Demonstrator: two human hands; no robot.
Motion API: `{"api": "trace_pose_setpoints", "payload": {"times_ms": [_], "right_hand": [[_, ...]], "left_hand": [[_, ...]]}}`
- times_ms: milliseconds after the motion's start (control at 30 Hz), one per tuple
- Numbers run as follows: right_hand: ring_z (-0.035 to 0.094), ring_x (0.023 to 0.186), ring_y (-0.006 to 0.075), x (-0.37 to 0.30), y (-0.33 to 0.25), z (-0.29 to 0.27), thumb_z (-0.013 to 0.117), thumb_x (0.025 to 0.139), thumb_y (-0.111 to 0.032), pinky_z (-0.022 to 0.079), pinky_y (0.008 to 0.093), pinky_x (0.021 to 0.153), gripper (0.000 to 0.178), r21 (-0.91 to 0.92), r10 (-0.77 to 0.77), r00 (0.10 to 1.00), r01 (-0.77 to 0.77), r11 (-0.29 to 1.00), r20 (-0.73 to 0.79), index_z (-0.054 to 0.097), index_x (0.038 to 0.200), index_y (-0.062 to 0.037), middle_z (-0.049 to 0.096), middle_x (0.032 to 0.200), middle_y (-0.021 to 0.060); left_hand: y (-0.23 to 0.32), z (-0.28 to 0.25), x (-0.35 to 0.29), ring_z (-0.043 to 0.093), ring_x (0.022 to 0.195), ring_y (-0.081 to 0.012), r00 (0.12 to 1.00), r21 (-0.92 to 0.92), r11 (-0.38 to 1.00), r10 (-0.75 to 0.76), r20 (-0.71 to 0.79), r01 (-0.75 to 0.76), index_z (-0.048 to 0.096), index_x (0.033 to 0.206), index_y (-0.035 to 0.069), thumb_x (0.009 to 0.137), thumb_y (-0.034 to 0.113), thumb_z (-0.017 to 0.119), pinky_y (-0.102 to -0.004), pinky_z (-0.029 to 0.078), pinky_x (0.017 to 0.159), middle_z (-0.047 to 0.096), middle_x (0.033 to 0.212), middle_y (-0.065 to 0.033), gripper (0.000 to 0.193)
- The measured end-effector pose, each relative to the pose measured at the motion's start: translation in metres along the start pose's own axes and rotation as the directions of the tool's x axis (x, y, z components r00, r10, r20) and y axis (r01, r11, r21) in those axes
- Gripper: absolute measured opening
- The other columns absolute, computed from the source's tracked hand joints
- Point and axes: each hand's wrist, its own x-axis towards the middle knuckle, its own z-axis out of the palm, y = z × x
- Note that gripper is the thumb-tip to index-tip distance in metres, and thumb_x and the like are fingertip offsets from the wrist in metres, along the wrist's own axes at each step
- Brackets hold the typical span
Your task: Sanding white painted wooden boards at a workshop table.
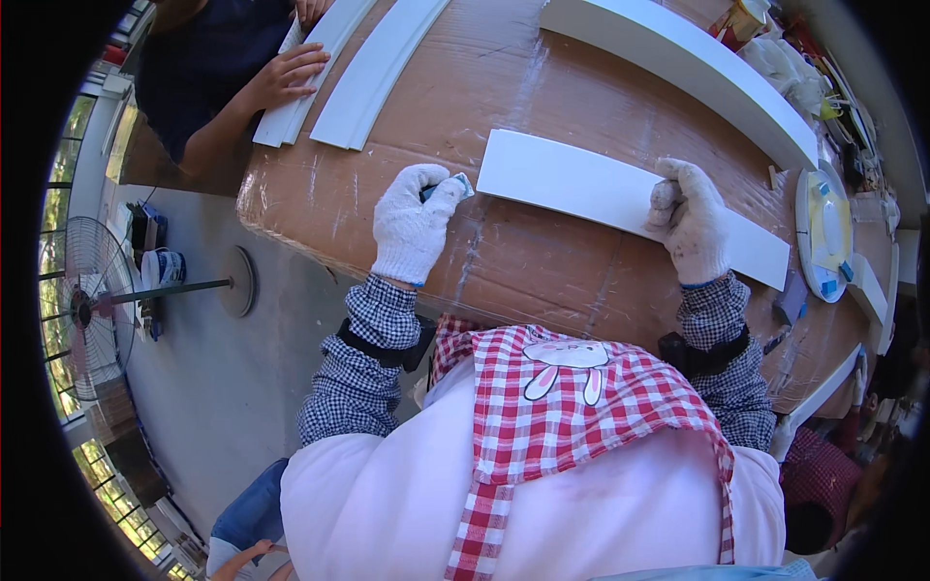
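Left hand [415, 225] fingers pinch sanding block [448, 186]; right hand [690, 223] presses white board [581, 184]

White knit gloves on the left hand [415, 225] and right hand [692, 225], a flat white rectangular board [581, 186], a brown taped-cardboard worktop [542, 87], a red-and-white checked apron [572, 407].

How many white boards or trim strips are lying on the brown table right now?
4 clearly: the flat board under the gloved right hand, a long curved piece at the far edge, and two curved strips by a co-worker's hand. More may sit at the right rim.
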Motion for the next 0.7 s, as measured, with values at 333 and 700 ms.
{"api": "trace_pose_setpoints", "payload": {"times_ms": [333,700], "right_hand": [[0.057,0.065,0.0116,0.001,0.001,0.002,0.048,0.109,-0.032,0.053,0.0267,0.057,0.036,0.043,0.040,0.999,-0.039,0.998,-0.033,0.065,0.119,-0.0020,0.061,0.082,0.0039],[0.062,0.066,0.0136,-0.012,-0.009,0.008,0.053,0.106,-0.032,0.055,0.0281,0.060,0.036,-0.096,-0.025,1.000,0.025,0.995,0.006,0.066,0.118,-0.0001,0.065,0.080,0.0056]], "left_hand": [[0.008,0.003,0.002,0.065,0.089,-0.0114,1.000,0.043,0.999,0.015,-0.019,-0.014,0.070,0.111,0.002,0.095,0.018,0.075,-0.0265,0.055,0.081,0.071,0.098,-0.0044,0.023],[0.047,0.007,-0.006,0.066,0.099,-0.0122,0.998,-0.654,0.754,0.063,-0.029,-0.067,0.066,0.117,0.002,0.098,0.011,0.070,-0.0259,0.055,0.088,0.070,0.113,-0.0079,0.022]]}}
